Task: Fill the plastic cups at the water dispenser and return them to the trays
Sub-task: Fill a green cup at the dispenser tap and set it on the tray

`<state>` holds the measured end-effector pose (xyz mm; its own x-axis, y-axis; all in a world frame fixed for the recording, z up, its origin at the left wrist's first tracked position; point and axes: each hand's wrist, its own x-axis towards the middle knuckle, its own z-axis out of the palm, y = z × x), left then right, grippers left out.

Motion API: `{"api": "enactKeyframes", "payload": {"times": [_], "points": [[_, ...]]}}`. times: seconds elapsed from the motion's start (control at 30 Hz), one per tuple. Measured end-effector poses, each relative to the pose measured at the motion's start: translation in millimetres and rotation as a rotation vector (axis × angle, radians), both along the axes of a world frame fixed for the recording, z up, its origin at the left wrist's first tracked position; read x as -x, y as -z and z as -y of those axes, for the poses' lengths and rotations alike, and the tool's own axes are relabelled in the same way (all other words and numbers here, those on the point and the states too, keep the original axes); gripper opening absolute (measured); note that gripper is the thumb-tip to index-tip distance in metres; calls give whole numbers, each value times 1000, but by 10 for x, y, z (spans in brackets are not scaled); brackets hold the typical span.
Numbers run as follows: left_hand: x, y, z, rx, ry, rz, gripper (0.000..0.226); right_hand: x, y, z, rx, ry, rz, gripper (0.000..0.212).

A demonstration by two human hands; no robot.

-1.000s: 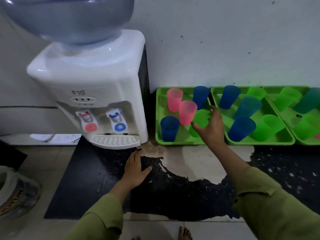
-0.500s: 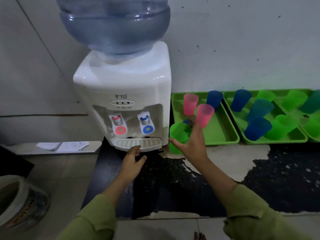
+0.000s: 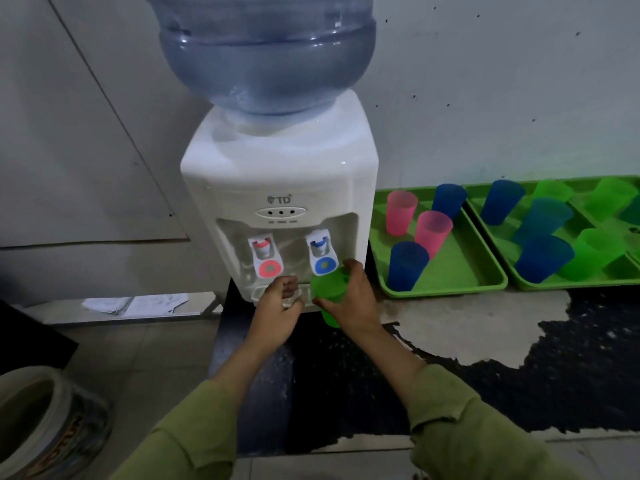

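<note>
Right hand [image 3: 349, 299] clamped around one green cup [image 3: 327, 294], held just below the blue tap [image 3: 323, 256]. Left hand [image 3: 277, 310] loosely curled, empty, over the drip tray [image 3: 263, 292] (beneath the red tap [image 3: 266, 259]). Nearest green tray [image 3: 450, 271]: two pink, two blue cups; front right corner bare.

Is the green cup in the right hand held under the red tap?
No, the right hand holds the green cup just below the blue tap, while the red tap has nothing under it.
</note>
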<state>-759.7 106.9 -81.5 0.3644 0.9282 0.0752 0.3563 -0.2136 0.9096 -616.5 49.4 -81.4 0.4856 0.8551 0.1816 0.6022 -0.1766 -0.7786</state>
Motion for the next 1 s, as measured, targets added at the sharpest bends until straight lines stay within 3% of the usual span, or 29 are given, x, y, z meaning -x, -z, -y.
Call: {"api": "enactKeyframes", "payload": {"times": [0.2, 0.5, 0.67, 0.83, 1.0], "points": [[61, 7, -41, 0, 15, -12, 29, 92, -12, -106, -97, 57, -46, 74], [2, -172, -122, -45, -19, 0, 23, 173, -1, -159, -172, 93, -138, 89], [-121, -271, -146, -112, -34, -81, 20, 185, 57, -161, -132, 91, -160, 90], [-245, -347, -164, -185, -85, -184, 20, 160, 183, -113, -99, 112, -233, 67], [-324, -406, -185, -170, -112, -280, 18, 106, 195, -162, -59, 103, -246, 59]]}}
